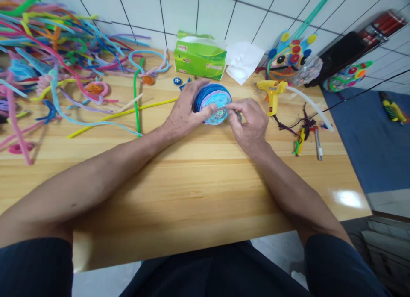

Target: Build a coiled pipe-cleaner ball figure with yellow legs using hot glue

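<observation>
A round craft piece [215,101] wound with fuzzy pipe cleaners is tilted with its circular end towards me. Its bands run from dark blue through lilac to light blue, with a paler, shiny centre. My left hand [188,104] is wrapped around its left side, the thumb lying across the light blue end. At the right edge of that end, my right hand [249,119] has its thumb and index finger curled in a pinch, the index fingertip touching the piece. Whatever sits between those right fingers is too small or hidden to make out.
Many loose pipe cleaners [60,53] heap up at the left; a yellow one [128,112] crosses a green one [136,98]. Behind stands a green tissue pack [200,57]. To the right are a yellow glue gun [272,96], a white pen [318,144] and decorated masks [290,60].
</observation>
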Demonstrator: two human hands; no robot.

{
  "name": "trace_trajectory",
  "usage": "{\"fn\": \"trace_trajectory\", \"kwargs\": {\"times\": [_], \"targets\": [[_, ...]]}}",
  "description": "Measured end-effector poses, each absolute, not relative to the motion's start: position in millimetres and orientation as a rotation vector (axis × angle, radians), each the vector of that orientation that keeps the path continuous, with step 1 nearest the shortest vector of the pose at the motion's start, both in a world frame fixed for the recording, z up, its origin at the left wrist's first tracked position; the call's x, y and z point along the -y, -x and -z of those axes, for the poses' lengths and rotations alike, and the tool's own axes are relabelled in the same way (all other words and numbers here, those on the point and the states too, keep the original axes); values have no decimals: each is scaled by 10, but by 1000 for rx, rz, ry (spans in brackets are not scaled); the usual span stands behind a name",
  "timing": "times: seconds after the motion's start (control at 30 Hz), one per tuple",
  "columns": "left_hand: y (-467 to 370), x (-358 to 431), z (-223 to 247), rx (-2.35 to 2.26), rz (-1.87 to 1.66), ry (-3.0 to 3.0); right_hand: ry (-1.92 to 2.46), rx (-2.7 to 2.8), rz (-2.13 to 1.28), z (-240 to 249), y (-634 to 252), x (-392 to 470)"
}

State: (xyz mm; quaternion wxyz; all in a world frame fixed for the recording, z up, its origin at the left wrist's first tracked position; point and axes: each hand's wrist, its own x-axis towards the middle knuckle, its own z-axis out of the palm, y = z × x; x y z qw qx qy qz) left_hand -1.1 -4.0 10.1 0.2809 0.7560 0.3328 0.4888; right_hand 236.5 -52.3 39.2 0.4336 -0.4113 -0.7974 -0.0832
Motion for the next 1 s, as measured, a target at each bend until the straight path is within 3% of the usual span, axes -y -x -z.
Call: {"fn": "trace_trajectory", "kwargs": {"times": [0.4,1.0], "targets": [[17,100,-294,-895,-1220,-1982,1009,2001,150,-420,-2354,548],[-14,33,-2,-931,-1298,-1933,1062,2000,183,-399,-2375,531]]}}
